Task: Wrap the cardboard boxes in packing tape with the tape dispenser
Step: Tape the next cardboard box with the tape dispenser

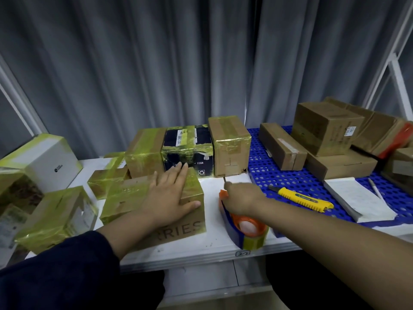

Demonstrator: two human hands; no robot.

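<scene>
Cardboard box (156,211) under flat left hand (169,195); right hand (241,201) beside it grips tape dispenser (243,229).

Glossy yellowish tape (192,182) on matt cardboard box (178,229) — perforated plastic mat (279,175).

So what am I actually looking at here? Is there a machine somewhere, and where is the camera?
There is no machine here. These are a person's two bare hands, filmed by one wide camera worn on the head, looking forward and down. The left hand lies flat on a brown cardboard box already partly covered in yellowish tape. The right hand grips an orange and blue tape dispenser standing on the white table. Behind them stand more taped boxes. To the right, on a blue perforated mat, lie plain brown untaped boxes, a yellow utility knife and a white notepad.
</scene>
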